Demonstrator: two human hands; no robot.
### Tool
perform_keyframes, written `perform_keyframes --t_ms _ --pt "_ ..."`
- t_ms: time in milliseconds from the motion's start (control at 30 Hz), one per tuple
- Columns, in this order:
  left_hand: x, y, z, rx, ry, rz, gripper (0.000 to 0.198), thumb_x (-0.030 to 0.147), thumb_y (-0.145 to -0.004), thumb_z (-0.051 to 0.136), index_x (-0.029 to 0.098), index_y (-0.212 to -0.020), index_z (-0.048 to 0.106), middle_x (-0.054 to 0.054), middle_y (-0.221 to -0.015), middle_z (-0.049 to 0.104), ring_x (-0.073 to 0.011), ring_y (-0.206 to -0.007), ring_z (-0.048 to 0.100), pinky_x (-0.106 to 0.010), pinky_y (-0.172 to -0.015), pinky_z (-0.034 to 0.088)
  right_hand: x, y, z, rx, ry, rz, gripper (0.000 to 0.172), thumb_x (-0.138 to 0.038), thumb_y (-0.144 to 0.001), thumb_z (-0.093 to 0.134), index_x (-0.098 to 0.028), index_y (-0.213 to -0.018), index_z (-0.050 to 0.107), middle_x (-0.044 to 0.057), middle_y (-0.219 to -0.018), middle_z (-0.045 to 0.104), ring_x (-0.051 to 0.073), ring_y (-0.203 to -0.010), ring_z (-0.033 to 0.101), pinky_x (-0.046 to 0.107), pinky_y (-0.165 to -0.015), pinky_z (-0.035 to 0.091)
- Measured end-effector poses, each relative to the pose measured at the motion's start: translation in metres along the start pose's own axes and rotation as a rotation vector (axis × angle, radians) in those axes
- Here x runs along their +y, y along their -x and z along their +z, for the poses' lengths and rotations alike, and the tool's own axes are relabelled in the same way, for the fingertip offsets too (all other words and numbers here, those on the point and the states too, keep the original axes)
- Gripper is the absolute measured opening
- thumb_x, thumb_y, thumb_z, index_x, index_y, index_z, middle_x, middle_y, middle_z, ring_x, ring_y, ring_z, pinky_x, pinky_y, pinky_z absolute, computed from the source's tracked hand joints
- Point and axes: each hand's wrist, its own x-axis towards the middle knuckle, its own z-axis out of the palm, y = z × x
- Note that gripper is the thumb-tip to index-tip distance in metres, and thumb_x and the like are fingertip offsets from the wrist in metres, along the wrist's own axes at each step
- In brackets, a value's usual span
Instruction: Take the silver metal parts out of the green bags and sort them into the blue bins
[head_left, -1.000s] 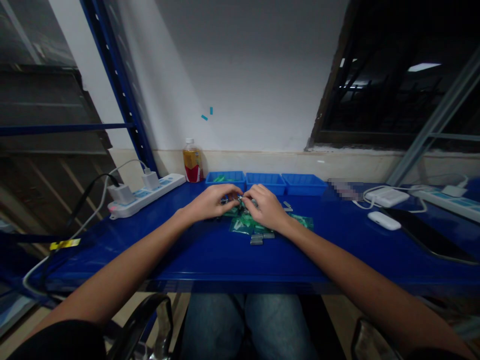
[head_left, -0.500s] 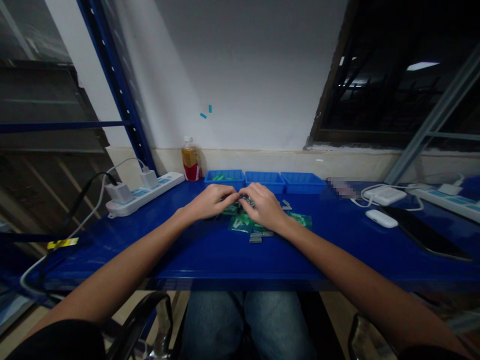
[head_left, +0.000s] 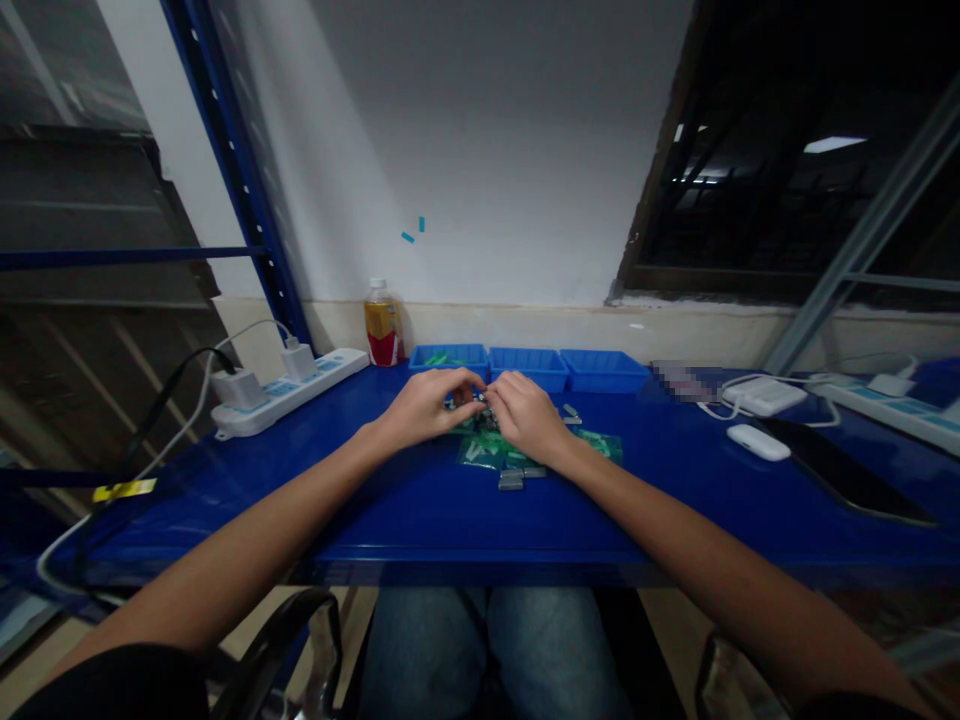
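Note:
Over the middle of the blue table [head_left: 450, 510], my left hand [head_left: 435, 405] curves with its thumb and index finger apart, and no object shows clearly between them. My right hand [head_left: 529, 415] meets it at the fingertips, its fingers pressed together on something too small to make out. Beneath both hands lie small dark metal pieces and green plastic bags [head_left: 481, 451], partly covered by the right hand. Grey metal pieces [head_left: 511, 481] lie just in front of the bags. Another green bag [head_left: 602, 443] sticks out to the right of my right wrist.
Three blue trays [head_left: 529, 368] stand behind my hands, the left one holding green pieces. A bottle [head_left: 383, 325] and a power strip [head_left: 289, 390] are at the left. A white case [head_left: 759, 442] and a phone [head_left: 840, 470] lie at the right.
My left thumb and index finger have spread apart, showing more of the small pieces under them. My right hand has shifted slightly, its fingers still together.

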Motion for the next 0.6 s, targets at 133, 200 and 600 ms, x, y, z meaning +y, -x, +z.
perform_keyframes --t_ms 133,200,600 --pt "0.0023 -0.0007 0.0014 0.014 -0.020 -0.013 0.019 0.031 -0.086 0.052 0.015 -0.093 0.060 -0.001 -0.073 0.064 -0.0112 -0.067 0.059 -0.022 -0.063 0.046 -0.0015 0.0003 -0.0013 0.000 -0.052 0.015 0.026 -0.024 -0.094 0.034 -0.017 -0.083 0.057 0.008 -0.080 0.058 0.020 -0.081 0.050 0.033 -0.075 0.039" --pt "0.0022 -0.0011 0.0000 0.022 0.012 -0.053 0.022 0.033 -0.087 0.052 0.014 -0.093 0.061 -0.001 -0.072 0.064 -0.0105 -0.064 0.059 -0.020 -0.059 0.045 -0.0033 0.0006 -0.0035 0.019 -0.100 0.026 0.021 -0.022 -0.093 0.036 -0.017 -0.089 0.056 0.008 -0.085 0.059 0.020 -0.083 0.052 0.034 -0.077 0.040" --pt "0.0031 -0.0008 -0.0006 -0.047 0.117 -0.163 0.036 0.036 -0.094 0.035 0.014 -0.085 0.061 0.000 -0.067 0.063 -0.0118 -0.063 0.059 -0.022 -0.061 0.043 -0.0030 0.0007 -0.0069 0.058 -0.127 -0.003 0.013 -0.024 -0.092 0.044 -0.018 -0.093 0.055 0.007 -0.086 0.059 0.020 -0.084 0.053 0.033 -0.076 0.042"
